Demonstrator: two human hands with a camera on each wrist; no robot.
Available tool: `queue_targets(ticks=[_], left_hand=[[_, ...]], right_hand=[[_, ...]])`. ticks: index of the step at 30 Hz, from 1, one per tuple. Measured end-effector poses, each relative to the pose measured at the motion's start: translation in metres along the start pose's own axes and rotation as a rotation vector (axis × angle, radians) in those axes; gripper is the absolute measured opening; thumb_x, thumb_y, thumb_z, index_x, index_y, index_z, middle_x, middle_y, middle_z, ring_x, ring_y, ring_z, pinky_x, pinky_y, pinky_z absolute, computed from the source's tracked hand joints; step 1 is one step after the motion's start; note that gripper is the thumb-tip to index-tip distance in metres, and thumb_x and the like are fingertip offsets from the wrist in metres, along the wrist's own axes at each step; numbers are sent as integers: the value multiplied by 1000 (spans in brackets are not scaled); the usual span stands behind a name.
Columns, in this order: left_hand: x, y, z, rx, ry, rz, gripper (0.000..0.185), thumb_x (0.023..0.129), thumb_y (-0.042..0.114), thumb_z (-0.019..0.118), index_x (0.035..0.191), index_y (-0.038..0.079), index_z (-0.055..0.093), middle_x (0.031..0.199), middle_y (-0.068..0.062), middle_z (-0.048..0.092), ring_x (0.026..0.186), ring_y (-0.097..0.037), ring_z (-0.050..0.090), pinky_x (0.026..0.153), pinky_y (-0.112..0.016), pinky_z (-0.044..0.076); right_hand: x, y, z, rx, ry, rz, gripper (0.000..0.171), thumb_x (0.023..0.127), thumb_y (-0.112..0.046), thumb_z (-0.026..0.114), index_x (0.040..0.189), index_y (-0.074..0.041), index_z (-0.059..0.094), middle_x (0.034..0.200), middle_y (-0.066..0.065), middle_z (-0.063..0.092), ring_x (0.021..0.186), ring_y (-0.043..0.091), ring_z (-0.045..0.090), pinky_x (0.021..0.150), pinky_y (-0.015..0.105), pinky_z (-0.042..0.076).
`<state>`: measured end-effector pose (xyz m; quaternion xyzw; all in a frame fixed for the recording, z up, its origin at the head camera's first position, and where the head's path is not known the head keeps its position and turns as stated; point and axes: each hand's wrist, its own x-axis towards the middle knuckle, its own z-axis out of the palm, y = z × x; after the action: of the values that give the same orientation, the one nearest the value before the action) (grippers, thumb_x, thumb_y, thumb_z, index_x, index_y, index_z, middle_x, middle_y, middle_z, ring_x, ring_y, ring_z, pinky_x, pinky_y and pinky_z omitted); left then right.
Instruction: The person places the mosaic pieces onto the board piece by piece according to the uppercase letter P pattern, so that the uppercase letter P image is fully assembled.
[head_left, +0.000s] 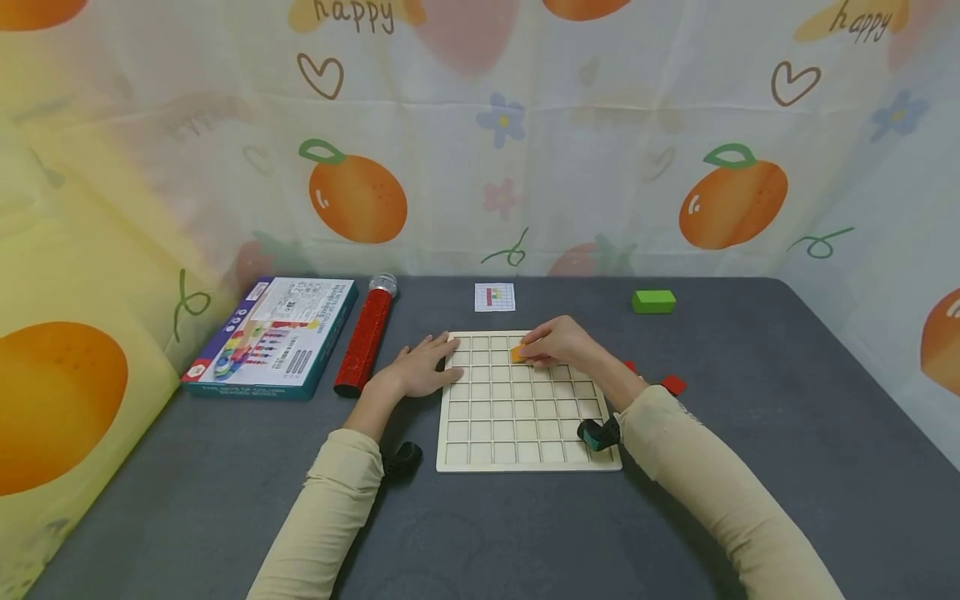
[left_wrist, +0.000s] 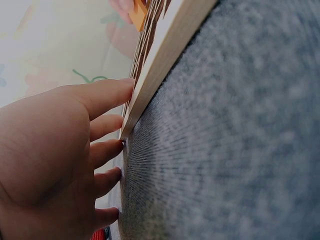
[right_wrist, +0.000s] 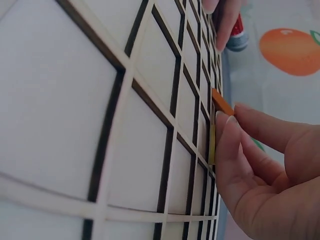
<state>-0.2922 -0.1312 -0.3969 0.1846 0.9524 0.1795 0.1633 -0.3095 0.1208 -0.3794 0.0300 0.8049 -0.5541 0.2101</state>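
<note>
A pale wooden grid board [head_left: 502,425] lies on the dark table. My right hand [head_left: 558,342] pinches a small orange tile [right_wrist: 222,102] between thumb and fingers, tilted over the cells near the board's far edge. In the right wrist view a yellow piece [right_wrist: 212,145] sits in the grid beside my thumb. My left hand [head_left: 422,367] rests at the board's left edge with its fingers spread. In the left wrist view, its thumb [left_wrist: 112,95] touches the board's side. The right hand and forearm hide part of the board's far right.
Behind the board lies a small printed card [head_left: 495,297] with coloured squares. A green block [head_left: 654,302] stands back right, and red pieces [head_left: 673,385] lie by my right wrist. To the left are a red microphone [head_left: 366,337] and a flat printed box [head_left: 273,337].
</note>
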Motion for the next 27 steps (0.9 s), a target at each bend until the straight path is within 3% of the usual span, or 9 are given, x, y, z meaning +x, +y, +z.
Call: queue_targets(ticks=[19, 27], left_hand=[[-2, 2, 0, 27, 10, -2, 64, 98, 37, 50, 151, 9, 27, 156, -14, 18, 142, -35, 11, 109, -60, 7], [-4, 3, 0, 13, 9, 2, 64, 98, 37, 50, 151, 10, 27, 156, -14, 17, 143, -35, 10, 109, -60, 7]], right_hand=[[-7, -6, -1, -29, 6, -18, 25, 88, -4, 67, 109, 8, 66, 96, 18, 69, 71, 18, 67, 71, 31, 55], [-7, -3, -15, -55, -52, -30, 37, 94, -21, 62, 121, 5, 61, 93, 14, 66, 67, 13, 60, 63, 24, 51]])
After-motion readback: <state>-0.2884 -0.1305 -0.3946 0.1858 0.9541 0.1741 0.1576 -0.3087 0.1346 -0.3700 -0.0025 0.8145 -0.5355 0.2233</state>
